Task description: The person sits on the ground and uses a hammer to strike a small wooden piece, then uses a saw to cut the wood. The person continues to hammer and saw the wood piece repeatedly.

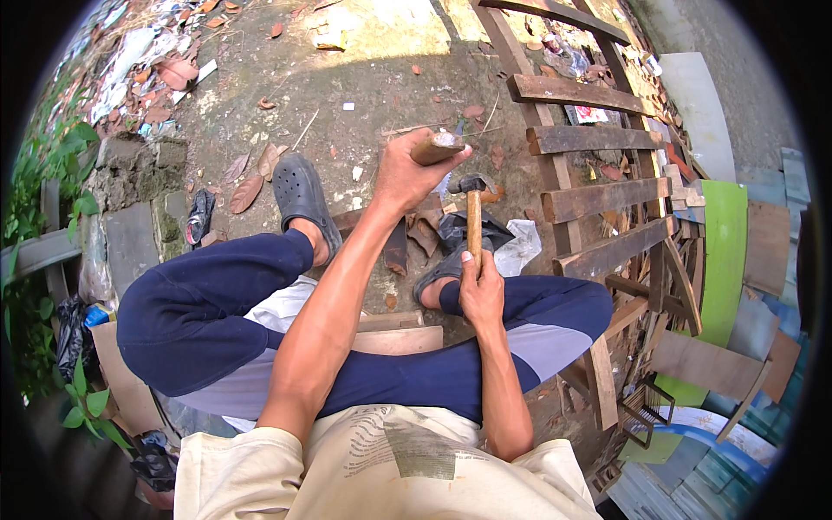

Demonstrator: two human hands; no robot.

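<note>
My left hand [407, 178] reaches out over the ground, its fingers wrapped round a short brown piece of wood [436, 149] with a pale, rough end. In my right hand [482, 290] is a hammer [474, 224], gripped low on its light wooden handle. The dark metal hammer head points away from me, just right of and below the piece of wood, apart from it. Beneath the hammer lie dark plastic [485, 230] and a crumpled clear plastic bag [520, 247], near my right shoe.
A wooden slatted frame [598, 204] like a ladder leans at the right. Behind it stand a green board [724, 260] and several stacked panels. Broken concrete blocks [139, 178] and plants [82, 407] are at the left. Dry leaves [246, 194] and litter lie about the ground.
</note>
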